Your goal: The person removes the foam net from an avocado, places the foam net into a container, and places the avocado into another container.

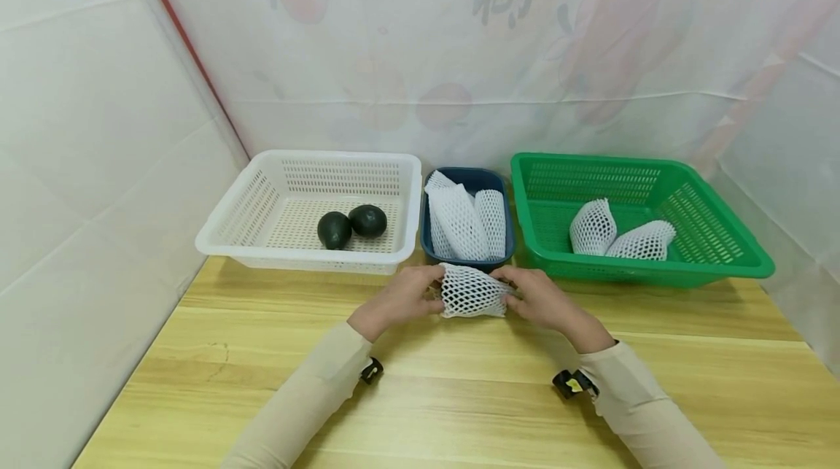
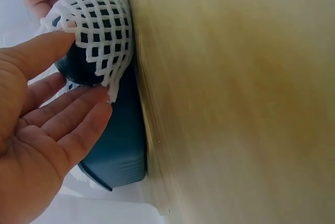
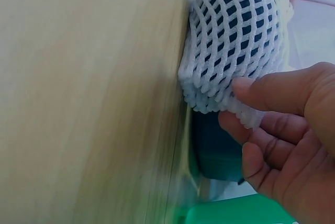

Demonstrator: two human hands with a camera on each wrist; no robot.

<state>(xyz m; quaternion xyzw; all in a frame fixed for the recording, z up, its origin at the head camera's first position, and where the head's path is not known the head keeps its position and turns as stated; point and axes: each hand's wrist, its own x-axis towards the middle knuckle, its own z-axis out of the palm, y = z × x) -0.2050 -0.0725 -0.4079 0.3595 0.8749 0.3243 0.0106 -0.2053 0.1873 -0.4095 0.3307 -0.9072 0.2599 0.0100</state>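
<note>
In front of the small blue bin, both hands hold a white foam net sleeve (image 1: 474, 291) with a dark avocado (image 2: 81, 67) inside. The avocado's bare end shows at the sleeve's left opening. My left hand (image 1: 403, 297) has its thumb on the sleeve's edge and its fingers under that end. On the other side, my right hand (image 1: 541, 301) pinches the sleeve's gathered end between thumb and forefinger, as the right wrist view shows. More white net sleeves (image 1: 461, 221) lie in the blue bin (image 1: 482, 179).
At the left stands a white basket (image 1: 308, 259) with two bare avocados (image 1: 351, 225). A green basket (image 1: 643, 268) at the right holds two net-wrapped fruits (image 1: 617, 232). All stand along the back of the wooden table (image 1: 446, 411), before a white cloth wall (image 1: 394, 39).
</note>
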